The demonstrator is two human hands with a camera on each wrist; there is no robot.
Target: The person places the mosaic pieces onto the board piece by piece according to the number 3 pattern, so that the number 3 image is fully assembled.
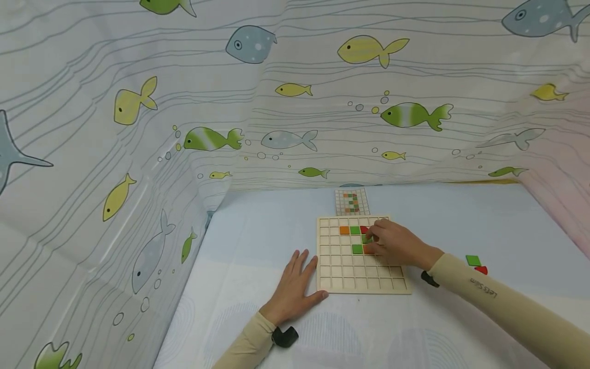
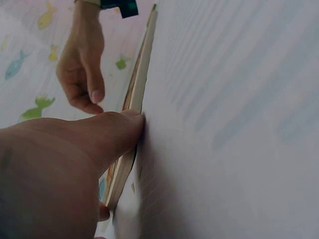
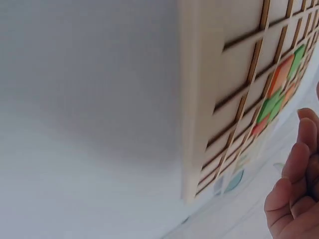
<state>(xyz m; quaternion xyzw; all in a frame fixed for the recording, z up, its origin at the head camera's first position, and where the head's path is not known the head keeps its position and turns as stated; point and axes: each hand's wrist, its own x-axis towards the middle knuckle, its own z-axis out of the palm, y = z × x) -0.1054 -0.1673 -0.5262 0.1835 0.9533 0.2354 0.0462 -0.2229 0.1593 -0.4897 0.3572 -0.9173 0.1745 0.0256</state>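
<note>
A square wooden grid board [image 1: 341,271] lies on the table. Its upper part holds several coloured tiles, among them an orange tile [image 1: 344,230], a green tile [image 1: 355,230] and a red piece [image 1: 364,229]. The left hand [image 1: 291,289] rests at the board's left side with fingers spread; its thumb [image 2: 124,124] touches the board's edge in the left wrist view. Over the right part of the tiles hovers the right hand [image 1: 394,243], its fingers [image 3: 297,159] loosely bent. No piece shows between them. In the head view this hand partly covers a green tile [image 1: 365,239] and an orange tile [image 1: 367,249].
Behind the board lies a small card [image 1: 339,206] printed with a grid and coloured squares. A loose green piece [image 1: 472,260] and a red piece [image 1: 481,269] lie right of the board, beyond the right forearm. Fish-patterned cloth [image 1: 322,113] hangs at the back and left.
</note>
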